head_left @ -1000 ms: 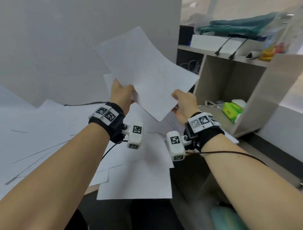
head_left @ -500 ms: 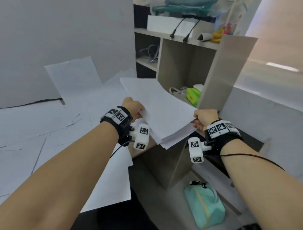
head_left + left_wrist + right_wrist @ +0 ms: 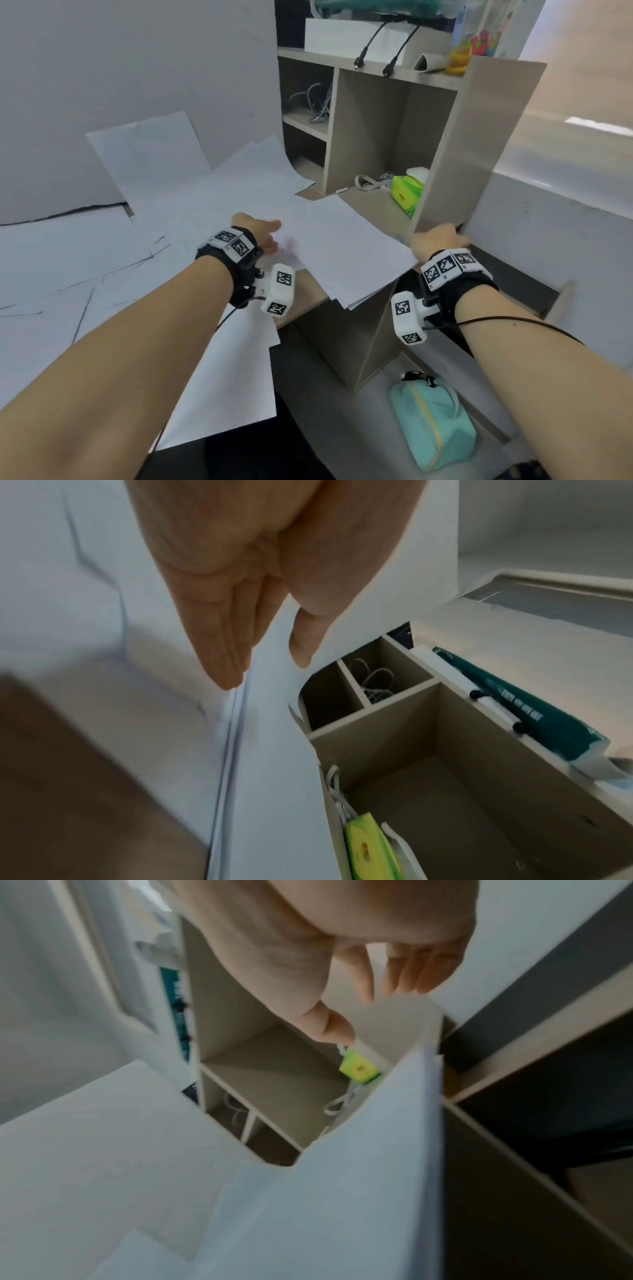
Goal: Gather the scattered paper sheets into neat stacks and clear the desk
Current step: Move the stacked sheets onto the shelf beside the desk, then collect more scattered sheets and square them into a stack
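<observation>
A stack of white sheets (image 3: 346, 250) lies flat on the right corner of the desk (image 3: 306, 298), with its near edge hanging past the desk's rim. My left hand (image 3: 265, 233) hovers at the stack's left edge with fingers straight and holds nothing. My right hand (image 3: 436, 236) is just off the stack's right edge, beside the shelf's side panel, fingers relaxed and empty. In the left wrist view my left hand (image 3: 267, 669) is above the stack (image 3: 267, 750). In the right wrist view my right hand (image 3: 371, 1010) is above the stack (image 3: 359, 1191). Several loose sheets (image 3: 102, 260) cover the desk to the left.
A beige shelf unit (image 3: 472, 144) stands at the desk's right end and holds a green tissue pack (image 3: 407, 193) and cables. A teal pouch (image 3: 433, 421) lies on the floor below. A grey partition (image 3: 120, 68) backs the desk. One sheet (image 3: 233, 383) overhangs the front edge.
The stack, held up by both hands a second ago, has come down onto the desk's right corner. Both hands have let go of it and opened.
</observation>
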`<control>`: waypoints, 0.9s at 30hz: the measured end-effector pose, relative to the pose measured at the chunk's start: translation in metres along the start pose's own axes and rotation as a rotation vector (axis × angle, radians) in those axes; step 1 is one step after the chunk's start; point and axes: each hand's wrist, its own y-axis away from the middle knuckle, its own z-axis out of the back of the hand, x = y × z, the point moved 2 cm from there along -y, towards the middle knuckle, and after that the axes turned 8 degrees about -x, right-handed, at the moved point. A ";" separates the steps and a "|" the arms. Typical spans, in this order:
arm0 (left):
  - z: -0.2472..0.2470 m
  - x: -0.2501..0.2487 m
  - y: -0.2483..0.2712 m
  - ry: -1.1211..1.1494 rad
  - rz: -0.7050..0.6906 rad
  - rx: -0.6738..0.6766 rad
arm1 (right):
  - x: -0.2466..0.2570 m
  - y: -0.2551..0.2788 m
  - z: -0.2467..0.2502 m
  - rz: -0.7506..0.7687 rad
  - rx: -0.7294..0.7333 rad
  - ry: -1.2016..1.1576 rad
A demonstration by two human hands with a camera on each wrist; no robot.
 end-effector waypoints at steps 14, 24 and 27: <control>0.198 -0.006 0.011 -0.811 -0.119 -0.153 | 0.116 0.180 -0.065 0.201 0.851 -0.075; 0.219 0.045 0.044 -1.178 -0.073 -0.041 | 0.119 0.233 -0.080 0.235 0.861 0.039; 0.216 0.042 0.053 -1.198 -0.127 -0.017 | 0.119 0.245 -0.086 0.189 0.898 -0.013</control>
